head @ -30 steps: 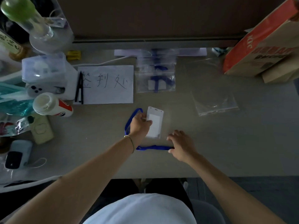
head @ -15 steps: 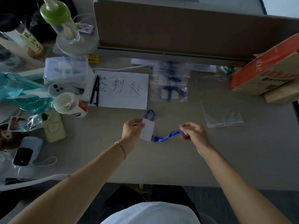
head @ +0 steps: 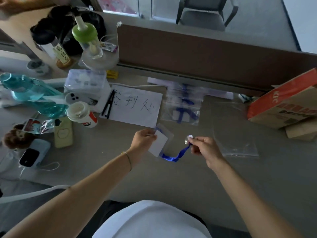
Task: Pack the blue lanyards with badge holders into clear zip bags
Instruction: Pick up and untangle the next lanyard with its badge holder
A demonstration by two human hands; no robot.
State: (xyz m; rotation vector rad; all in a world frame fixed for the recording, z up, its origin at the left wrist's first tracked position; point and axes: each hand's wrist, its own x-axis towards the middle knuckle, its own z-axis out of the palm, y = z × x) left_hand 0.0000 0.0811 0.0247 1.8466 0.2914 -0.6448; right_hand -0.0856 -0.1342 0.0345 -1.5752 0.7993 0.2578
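My left hand (head: 143, 138) pinches the left edge of a clear badge holder (head: 160, 143) with a white card in it, lifted a little above the grey table (head: 171, 182). My right hand (head: 203, 148) pinches the clip end of the blue lanyard (head: 175, 156), whose strap sags between the two hands. An empty clear zip bag (head: 236, 140) lies flat just right of my right hand. Behind the holder lie clear zip bags (head: 181, 107) that hold blue lanyards.
A white paper sign (head: 135, 107) with two black pens lies back left of the holder. Bottles, a cup (head: 81, 115), phones and a plastic box crowd the left side. Paper bags (head: 288, 107) stand at the right. A brown partition (head: 205, 54) closes the table's back.
Both hands lifted the holder and lanyard off the table. My right hand moved right and up along the strap to its clip end. The camera tilted up.
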